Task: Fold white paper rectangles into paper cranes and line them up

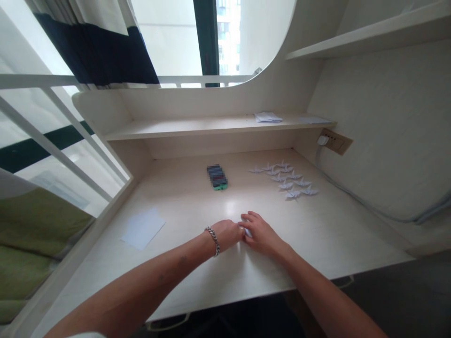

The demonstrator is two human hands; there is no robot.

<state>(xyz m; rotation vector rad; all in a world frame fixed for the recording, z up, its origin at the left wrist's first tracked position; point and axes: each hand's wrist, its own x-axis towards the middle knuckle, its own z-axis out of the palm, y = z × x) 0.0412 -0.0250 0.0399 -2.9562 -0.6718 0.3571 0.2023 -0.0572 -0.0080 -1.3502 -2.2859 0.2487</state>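
Over the desk's front half, my left hand (228, 233) and my right hand (262, 234) meet at a small white piece of folded paper (248, 232). Both hands have their fingers closed on it, and they cover most of it, so its shape is hard to make out. A chain bracelet circles my left wrist. Beyond my right hand, several white paper cranes (294, 194) stand in loose rows. White square paper sheets (143, 228) lie flat to the left of my left forearm.
A blurred-out dark object with a green edge (220, 187) lies mid-desk. Behind it, a raised shelf (197, 126) bears folded papers (268, 117). A plug sits in the wall socket (338, 142), its cable (366, 202) running along the right wall. White railings (70, 141) border the left side.
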